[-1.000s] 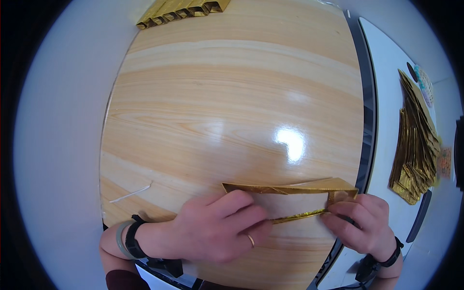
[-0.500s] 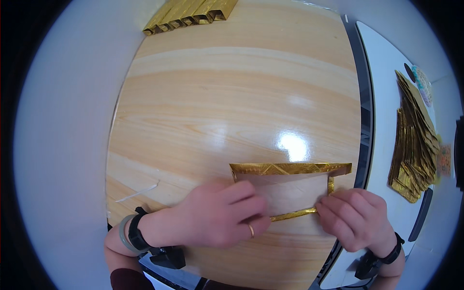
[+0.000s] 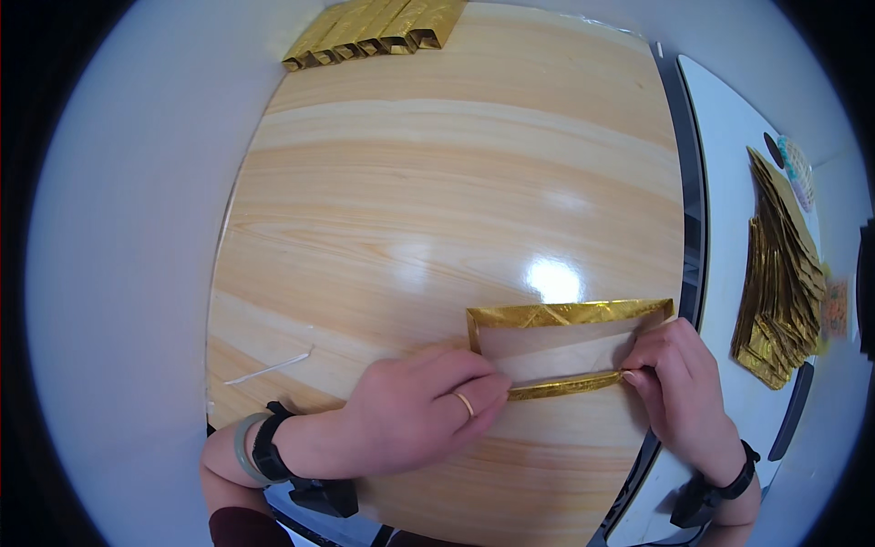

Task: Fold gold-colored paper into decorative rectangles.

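Observation:
A gold foil paper piece [image 3: 570,314] lies on the wooden table in front of me, its shiny edges standing up around a pale, open middle. At its near left corner, my left hand [image 3: 428,410] is closed, thumb and fingers pinching the near edge. My right hand [image 3: 679,392] pinches the near right corner between thumb and forefinger. Fingers of both hands hide those corners and much of the short sides. The far edge is in plain sight and touched by neither hand.
Folded gold paper pieces [image 3: 374,32] stand in a row at the table's [image 3: 437,201] far left. A fanned stack of flat gold sheets [image 3: 779,283] lies on a white surface [image 3: 720,182] to the right. A thin white strip [image 3: 269,367] rests at the left.
The paper's left end has shifted right, and its near edge has come up slightly. My right hand has turned and moved up a little, now pinching the near right corner.

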